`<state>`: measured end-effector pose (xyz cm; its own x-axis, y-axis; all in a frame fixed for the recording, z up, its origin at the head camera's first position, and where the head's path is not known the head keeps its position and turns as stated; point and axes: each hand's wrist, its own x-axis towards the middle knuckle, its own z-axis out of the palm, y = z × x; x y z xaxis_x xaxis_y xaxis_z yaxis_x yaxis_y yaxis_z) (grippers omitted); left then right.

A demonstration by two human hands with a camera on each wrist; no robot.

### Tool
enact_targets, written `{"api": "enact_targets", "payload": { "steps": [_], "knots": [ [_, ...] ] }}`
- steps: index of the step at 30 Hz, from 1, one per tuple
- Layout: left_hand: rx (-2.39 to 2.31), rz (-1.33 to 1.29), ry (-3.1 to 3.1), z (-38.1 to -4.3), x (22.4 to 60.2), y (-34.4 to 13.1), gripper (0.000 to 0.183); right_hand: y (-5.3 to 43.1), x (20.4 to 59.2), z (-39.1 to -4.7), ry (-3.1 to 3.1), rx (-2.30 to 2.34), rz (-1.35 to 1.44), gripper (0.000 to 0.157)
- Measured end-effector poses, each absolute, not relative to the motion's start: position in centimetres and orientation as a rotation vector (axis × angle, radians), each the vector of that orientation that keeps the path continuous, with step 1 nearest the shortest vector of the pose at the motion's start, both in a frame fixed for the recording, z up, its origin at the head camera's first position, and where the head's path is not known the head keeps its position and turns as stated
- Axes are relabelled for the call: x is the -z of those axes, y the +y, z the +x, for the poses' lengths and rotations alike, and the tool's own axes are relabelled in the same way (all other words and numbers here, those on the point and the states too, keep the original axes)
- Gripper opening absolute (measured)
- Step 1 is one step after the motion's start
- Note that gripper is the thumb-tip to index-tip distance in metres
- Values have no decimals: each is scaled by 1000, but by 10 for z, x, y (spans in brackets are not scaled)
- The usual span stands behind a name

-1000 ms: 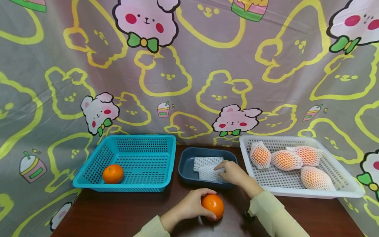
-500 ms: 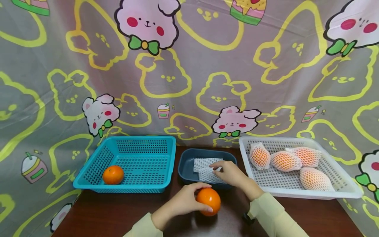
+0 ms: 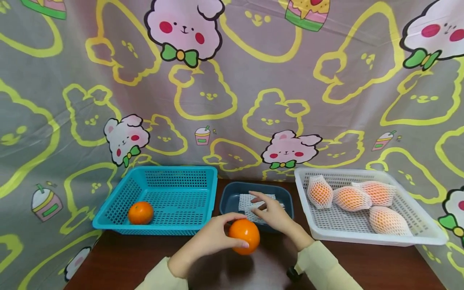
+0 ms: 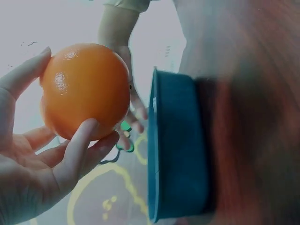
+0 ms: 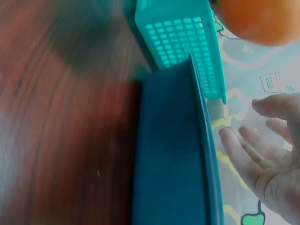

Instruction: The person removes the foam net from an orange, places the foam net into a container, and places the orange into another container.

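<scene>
My left hand (image 3: pixel 210 241) grips a bare, glossy orange (image 3: pixel 245 237) above the table, with the thumb and fingers spread around the fruit in the left wrist view. My right hand (image 3: pixel 273 217) hovers over the dark blue tray (image 3: pixel 225 203), to the right of the orange, its fingers loosely bent and apart with nothing between them. White foam net sleeves (image 3: pixel 244 201) lie inside the tray, partly covered by the right hand in the head view. From the right wrist, the tray wall (image 5: pixel 168 154) appears beside the right hand.
To the left stands a turquoise basket (image 3: pixel 181 231) with another orange (image 3: pixel 140 212) in it. A white basket (image 3: pixel 362 238) on the right contains several foam-netted fruits (image 3: pixel 351 198). Behind everything hangs a patterned cloth (image 3: pixel 232 88), and the table (image 3: pixel 119 262) is dark wood.
My left hand has moved the orange left and upward. The right hand has also shifted left, its fingers drawn up from the foam net sleeves.
</scene>
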<state>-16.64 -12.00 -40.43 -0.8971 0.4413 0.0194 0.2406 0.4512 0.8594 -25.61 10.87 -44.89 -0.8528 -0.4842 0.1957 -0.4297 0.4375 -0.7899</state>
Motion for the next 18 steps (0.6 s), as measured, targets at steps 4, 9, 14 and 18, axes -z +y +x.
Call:
{"api": "enact_targets", "payload": {
  "steps": [4, 9, 14, 18],
  "knots": [
    [-1473, 578, 2523, -164, 394, -130, 60, 97, 453, -254, 2431, 1622, -744, 50],
    [-1514, 461, 2578, -165, 386, -147, 59, 78, 459, -250, 2188, 1887, -575, 41],
    [-1568, 307, 2630, -167, 385, -165, 61, 56, 465, -245, 2012, 2030, -493, 42],
    [-1607, 221, 2665, -171, 385, -177, 61, 38, 465, -240, 1887, 2072, -472, 47]
  ]
}}
